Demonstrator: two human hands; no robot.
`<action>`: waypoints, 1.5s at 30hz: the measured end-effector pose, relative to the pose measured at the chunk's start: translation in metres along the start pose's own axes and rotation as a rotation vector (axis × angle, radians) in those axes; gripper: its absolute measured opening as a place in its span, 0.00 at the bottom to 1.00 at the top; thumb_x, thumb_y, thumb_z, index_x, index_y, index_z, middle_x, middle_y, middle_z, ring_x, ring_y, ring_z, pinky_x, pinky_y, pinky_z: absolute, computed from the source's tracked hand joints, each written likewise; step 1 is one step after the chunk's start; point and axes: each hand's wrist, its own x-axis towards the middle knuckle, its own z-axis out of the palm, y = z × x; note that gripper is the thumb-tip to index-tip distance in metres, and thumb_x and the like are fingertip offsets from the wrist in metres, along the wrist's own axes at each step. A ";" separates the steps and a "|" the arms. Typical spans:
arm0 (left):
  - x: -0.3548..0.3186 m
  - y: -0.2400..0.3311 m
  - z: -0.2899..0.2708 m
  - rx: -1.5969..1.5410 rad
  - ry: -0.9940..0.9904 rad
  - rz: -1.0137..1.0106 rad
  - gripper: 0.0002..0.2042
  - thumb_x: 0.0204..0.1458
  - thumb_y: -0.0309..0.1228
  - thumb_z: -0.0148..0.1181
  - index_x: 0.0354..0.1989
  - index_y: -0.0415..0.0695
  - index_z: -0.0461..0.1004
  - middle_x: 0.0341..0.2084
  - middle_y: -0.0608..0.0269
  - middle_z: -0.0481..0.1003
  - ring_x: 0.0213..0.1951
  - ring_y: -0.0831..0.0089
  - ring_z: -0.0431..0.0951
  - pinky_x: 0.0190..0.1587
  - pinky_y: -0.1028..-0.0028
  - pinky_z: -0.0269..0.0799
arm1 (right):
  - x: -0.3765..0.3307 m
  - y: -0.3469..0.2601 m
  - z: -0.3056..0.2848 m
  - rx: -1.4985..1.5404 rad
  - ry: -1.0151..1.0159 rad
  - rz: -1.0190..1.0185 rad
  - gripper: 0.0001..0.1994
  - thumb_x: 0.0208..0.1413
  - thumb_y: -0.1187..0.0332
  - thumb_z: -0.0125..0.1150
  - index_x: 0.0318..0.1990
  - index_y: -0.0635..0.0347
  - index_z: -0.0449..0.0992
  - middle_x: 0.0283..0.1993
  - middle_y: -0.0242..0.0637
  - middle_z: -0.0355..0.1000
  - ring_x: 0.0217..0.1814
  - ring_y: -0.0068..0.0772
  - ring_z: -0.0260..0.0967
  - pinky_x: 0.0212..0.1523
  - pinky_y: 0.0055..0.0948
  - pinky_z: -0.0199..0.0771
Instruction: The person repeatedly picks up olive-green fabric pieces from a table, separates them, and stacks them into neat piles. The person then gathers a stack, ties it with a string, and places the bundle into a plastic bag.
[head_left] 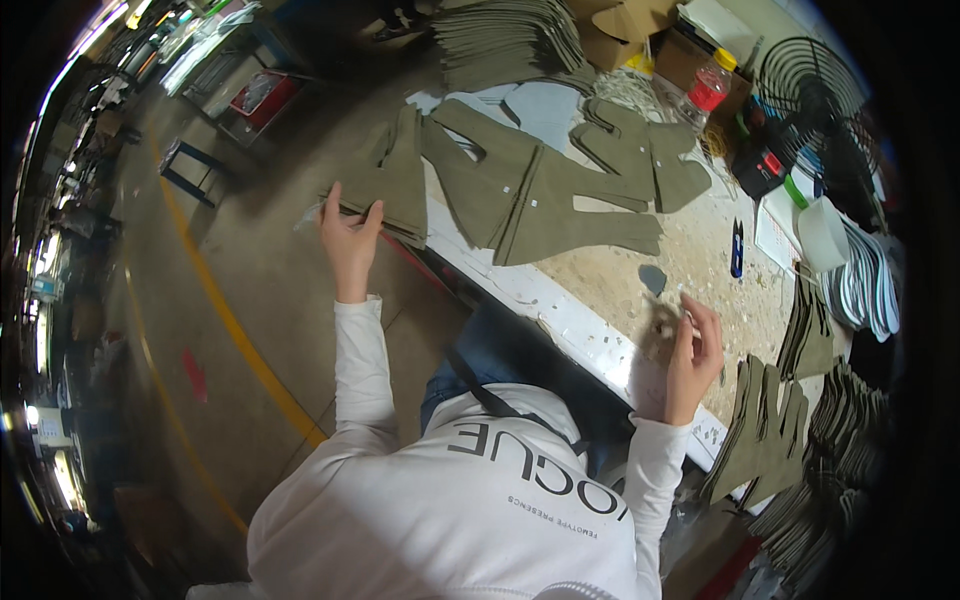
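Note:
My left hand point(350, 240) reaches to the near left corner of a layered stack of olive-green cut pieces point(395, 185). Its thumb and forefinger are spread apart against that edge; the other fingers are partly hidden. More olive cut pieces point(575, 210) with small white tags lie side by side across the table. My right hand point(695, 355) hovers over the near part of the tabletop, fingers loosely bent, with nothing visible in it. Close to it lies a small dark grey scrap point(652, 279). Farther right there is a dark blue slim tool point(737, 250), its kind unclear.
A worn table point(590, 310) has a white front edge. Tall olive stacks point(510, 45) rise at the back. A red-labelled bottle point(709, 88), a black fan point(815, 100) and a white bowl point(822, 234) stand right. Olive bundles point(765, 430) hang near right. A stool point(190, 170) stands left.

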 end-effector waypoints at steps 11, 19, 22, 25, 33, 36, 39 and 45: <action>-0.036 0.088 0.011 0.007 -0.657 0.602 0.14 0.46 0.32 0.67 0.42 0.47 0.79 0.42 0.63 0.76 0.44 0.59 0.77 0.46 0.66 0.73 | 0.060 -0.040 0.106 -0.287 -0.507 -0.864 0.14 0.45 0.69 0.67 0.42 0.58 0.80 0.39 0.35 0.70 0.44 0.39 0.69 0.43 0.35 0.75; -0.004 0.073 0.014 -0.183 -0.732 0.546 0.08 0.48 0.28 0.65 0.36 0.41 0.78 0.36 0.61 0.81 0.35 0.63 0.81 0.38 0.70 0.75 | 0.072 -0.016 0.119 -0.042 -0.676 -0.612 0.13 0.47 0.66 0.69 0.42 0.55 0.81 0.43 0.34 0.71 0.49 0.39 0.69 0.47 0.35 0.73; 0.012 0.080 0.024 -0.310 -0.677 0.366 0.05 0.52 0.26 0.62 0.35 0.39 0.76 0.36 0.60 0.82 0.32 0.74 0.81 0.36 0.75 0.74 | 0.080 -0.009 0.122 0.042 -0.708 -0.603 0.11 0.49 0.67 0.68 0.41 0.55 0.81 0.42 0.33 0.72 0.48 0.39 0.70 0.46 0.33 0.73; 0.041 0.100 0.036 -0.561 -0.540 0.255 0.05 0.57 0.25 0.59 0.36 0.36 0.75 0.36 0.60 0.83 0.33 0.83 0.77 0.36 0.80 0.72 | 0.086 -0.008 0.127 0.178 -0.720 -0.458 0.07 0.52 0.69 0.66 0.39 0.57 0.81 0.38 0.34 0.74 0.43 0.37 0.72 0.44 0.30 0.72; 0.047 0.176 0.065 -0.753 -0.378 0.413 0.07 0.59 0.25 0.59 0.41 0.34 0.76 0.36 0.58 0.82 0.36 0.83 0.78 0.40 0.83 0.73 | 0.136 0.000 0.051 0.461 -0.033 0.086 0.08 0.60 0.68 0.61 0.46 0.57 0.79 0.33 0.25 0.75 0.28 0.14 0.66 0.28 0.16 0.66; -0.003 0.194 0.079 -0.679 -0.463 0.500 0.04 0.57 0.28 0.61 0.35 0.40 0.79 0.26 0.63 0.81 0.27 0.81 0.80 0.30 0.78 0.73 | 0.170 0.013 -0.015 0.281 0.161 -0.091 0.10 0.59 0.69 0.62 0.47 0.60 0.79 0.33 0.26 0.75 0.28 0.13 0.66 0.29 0.16 0.67; -0.064 0.197 0.077 -0.601 -0.662 0.640 0.04 0.53 0.29 0.62 0.34 0.44 0.79 0.29 0.59 0.81 0.29 0.63 0.82 0.31 0.71 0.75 | 0.182 0.011 -0.077 0.123 0.279 -0.200 0.10 0.60 0.71 0.61 0.47 0.63 0.79 0.36 0.29 0.77 0.33 0.14 0.70 0.31 0.17 0.72; -0.153 0.173 0.036 -0.505 -1.025 0.648 0.06 0.50 0.25 0.64 0.36 0.43 0.81 0.37 0.59 0.81 0.40 0.62 0.83 0.41 0.70 0.78 | 0.077 -0.001 -0.108 -0.227 0.322 -0.277 0.09 0.58 0.77 0.60 0.45 0.64 0.79 0.38 0.35 0.80 0.39 0.19 0.76 0.37 0.20 0.74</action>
